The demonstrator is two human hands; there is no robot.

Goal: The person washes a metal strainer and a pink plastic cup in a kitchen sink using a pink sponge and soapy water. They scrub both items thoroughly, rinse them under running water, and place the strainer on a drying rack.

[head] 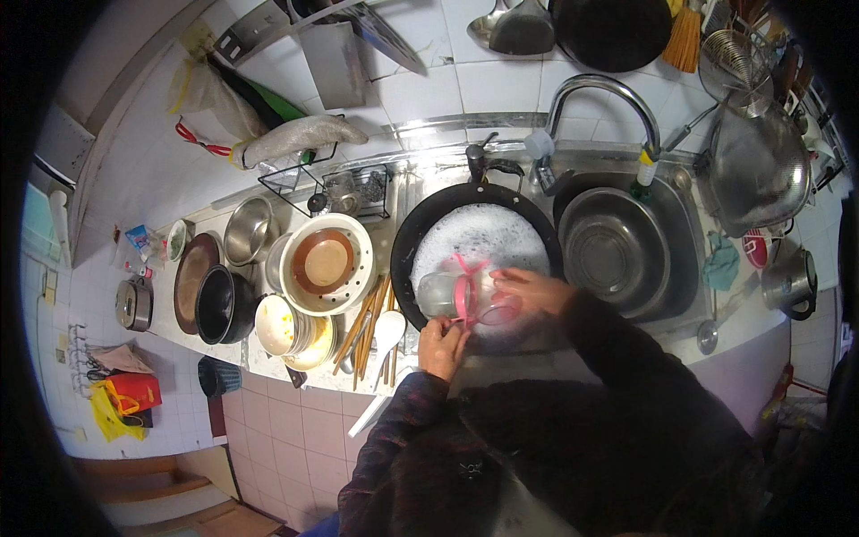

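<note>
A clear jar [436, 293] with a pink collar lies on its side over the foam in a large black wok [401, 258]. Its see-through, pink-rimmed lid [500, 309] hangs open beside the collar. My left hand [441, 348] pinches a pink clasp part at the near side of the jar. My right hand [533, 290] reaches in from the right, its fingers extended against the lid end; whether they grip it is unclear. White suds [493, 228] fill much of the wok.
Right of the wok, a metal basin [614, 252] sits in the sink under a curved faucet [604, 80]. To the left are a white colander [295, 268], stacked bowls [275, 325], chopsticks [366, 322], a rice paddle [389, 332] and a black pot [225, 305]. Knives [386, 37] hang above.
</note>
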